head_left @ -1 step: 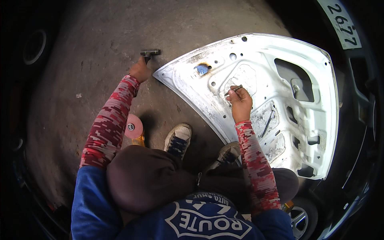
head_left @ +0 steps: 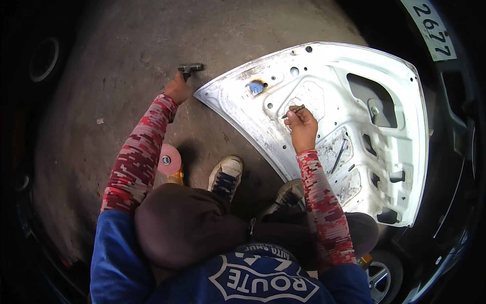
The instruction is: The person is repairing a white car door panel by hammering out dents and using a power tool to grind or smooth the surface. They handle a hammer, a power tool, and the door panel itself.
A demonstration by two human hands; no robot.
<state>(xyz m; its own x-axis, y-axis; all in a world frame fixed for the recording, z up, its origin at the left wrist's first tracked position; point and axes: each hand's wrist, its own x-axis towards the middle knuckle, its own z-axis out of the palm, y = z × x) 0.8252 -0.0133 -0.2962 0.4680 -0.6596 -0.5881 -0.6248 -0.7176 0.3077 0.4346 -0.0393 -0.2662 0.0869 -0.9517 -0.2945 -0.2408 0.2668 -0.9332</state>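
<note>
My right hand (head_left: 304,130) has just shifted slightly outward and left, carrying the small dark pointed tool (head_left: 299,108) to a new spot over the white car panel (head_left: 324,126). Its fingers stay clamped on the tool; I cannot tell whether the tip touches. My left hand (head_left: 178,90) is unchanged, fingers wrapped round the hammer (head_left: 190,67) beside the panel's corner.

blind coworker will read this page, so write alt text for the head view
A person's left hand grips a hammer beside a white car panel, while the right hand holds a short dark tool over it. A slim dark rod lies on the panel.
</note>
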